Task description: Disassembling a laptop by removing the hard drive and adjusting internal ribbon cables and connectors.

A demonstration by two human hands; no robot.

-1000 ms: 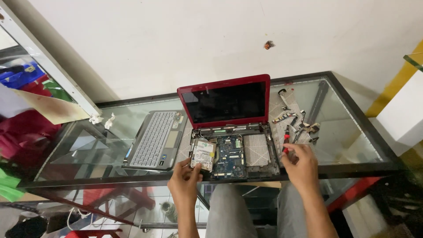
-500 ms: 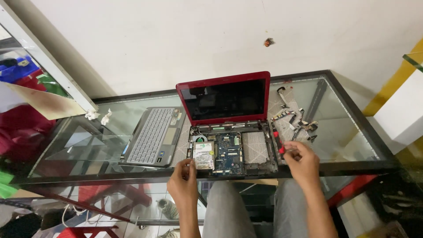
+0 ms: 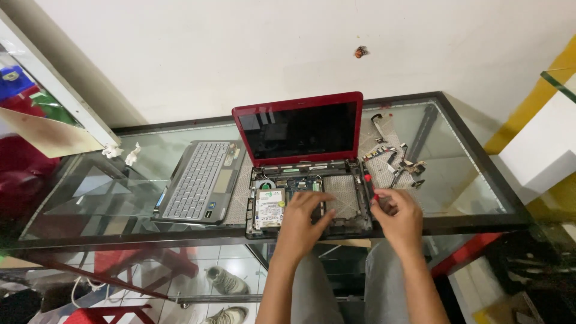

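A red laptop (image 3: 298,127) stands open on a glass table (image 3: 468,144), its base (image 3: 354,225) stripped so the circuit board and a silver hard drive (image 3: 269,208) show. My left hand (image 3: 305,221) lies on the middle of the exposed base, fingers spread over the board. My right hand (image 3: 396,215) is at the base's right edge, gripping a small red-handled screwdriver (image 3: 368,177) that points away from me. The removed grey keyboard panel (image 3: 201,180) lies left of the laptop.
Loose metal brackets and ribbon cables (image 3: 397,159) lie right of the laptop. Crumpled white scraps (image 3: 123,152) sit at the table's back left. A white wall runs behind. My knees and shoes (image 3: 223,281) show through the glass.
My left hand moved from the front edge of the base onto the circuit board. My right hand stayed at the right edge with the screwdriver.
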